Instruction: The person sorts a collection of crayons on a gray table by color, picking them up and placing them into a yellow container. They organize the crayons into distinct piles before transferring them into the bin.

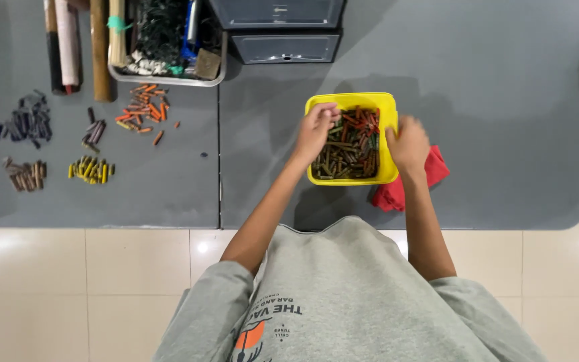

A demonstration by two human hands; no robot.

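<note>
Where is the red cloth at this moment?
In the head view, the red cloth lies on the grey table, right of the yellow box, under the right hand.

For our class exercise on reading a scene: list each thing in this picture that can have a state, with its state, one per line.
Yellow square plastic tub: upright, open, holding mixed crayon pieces.
Left hand: reaching into the tub, fingers curled.
Right hand: at the tub's right rim.
Red cloth: crumpled, partly under the tub.
Two grey drawers: shut.
Sorted crayon piles: lying loose in separate colour groups.
</note>
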